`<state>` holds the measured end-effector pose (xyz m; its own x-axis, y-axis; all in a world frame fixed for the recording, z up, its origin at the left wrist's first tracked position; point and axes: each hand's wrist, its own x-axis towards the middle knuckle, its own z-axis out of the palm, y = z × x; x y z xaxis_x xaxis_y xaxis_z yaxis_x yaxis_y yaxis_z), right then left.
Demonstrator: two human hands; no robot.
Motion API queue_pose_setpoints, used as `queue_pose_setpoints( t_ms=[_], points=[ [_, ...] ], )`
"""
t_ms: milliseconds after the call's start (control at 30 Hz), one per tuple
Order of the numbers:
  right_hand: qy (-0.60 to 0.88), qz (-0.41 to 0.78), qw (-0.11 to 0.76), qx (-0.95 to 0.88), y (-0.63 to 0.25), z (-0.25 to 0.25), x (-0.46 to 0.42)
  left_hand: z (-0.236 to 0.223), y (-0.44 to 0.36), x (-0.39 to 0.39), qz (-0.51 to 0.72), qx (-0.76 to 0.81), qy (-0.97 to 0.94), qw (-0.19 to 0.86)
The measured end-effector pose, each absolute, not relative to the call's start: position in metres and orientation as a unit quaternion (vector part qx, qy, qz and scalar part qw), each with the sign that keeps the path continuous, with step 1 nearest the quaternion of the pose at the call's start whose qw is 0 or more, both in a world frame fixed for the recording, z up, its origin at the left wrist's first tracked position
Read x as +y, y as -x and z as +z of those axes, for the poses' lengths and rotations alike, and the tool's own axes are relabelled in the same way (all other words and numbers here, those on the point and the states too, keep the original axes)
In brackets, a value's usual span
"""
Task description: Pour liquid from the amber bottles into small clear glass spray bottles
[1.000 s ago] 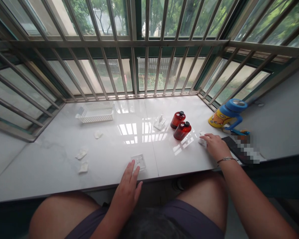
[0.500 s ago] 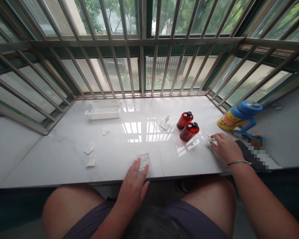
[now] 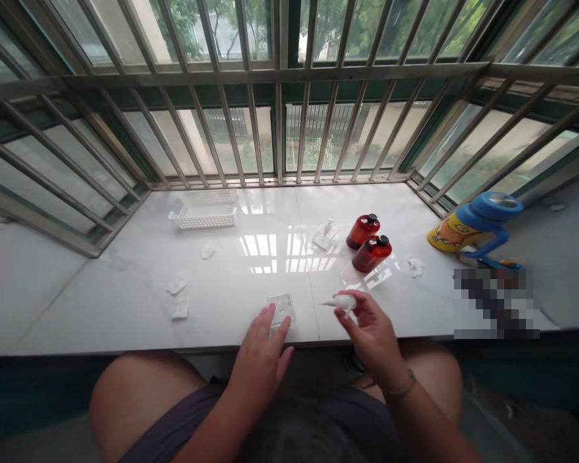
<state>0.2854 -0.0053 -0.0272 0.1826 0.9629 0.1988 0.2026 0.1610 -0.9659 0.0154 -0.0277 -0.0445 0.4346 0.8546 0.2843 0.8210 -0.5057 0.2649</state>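
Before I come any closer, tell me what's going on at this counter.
Someone is working with bare hands at a white counter by a barred window. Their right hand holds a small white item with a pointed tip, while the left hand has its fingertips at a clear square piece near the front edge. Farther back stand two red bottles with black caps, a white basket to their left and a yellow-and-blue flask to their right.
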Motion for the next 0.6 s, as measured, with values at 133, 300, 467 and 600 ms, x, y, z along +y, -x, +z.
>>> queue_pose_setpoints(
  t_ms=[133, 300, 467, 600],
  points=[
    [0.497, 0.381, 0.523, -0.578, -0.23, -0.024, -0.004, -0.043, -0.016, -0.027, 0.191, 0.498, -0.844, 0.057],
    [0.504, 0.347, 0.516, -0.6, -0.209, -0.02, 0.007, -0.044, -0.016, -0.028, 0.196, 0.499, -0.842, 0.062],
    [0.527, 0.319, 0.48, -0.625, -0.203, -0.026, 0.017, -0.046, -0.016, -0.028, 0.2, 0.496, -0.843, 0.057],
    [0.513, 0.323, 0.461, -0.648, -0.2, -0.034, 0.021, -0.047, -0.016, -0.029, 0.209, 0.495, -0.842, 0.055]
  ],
)
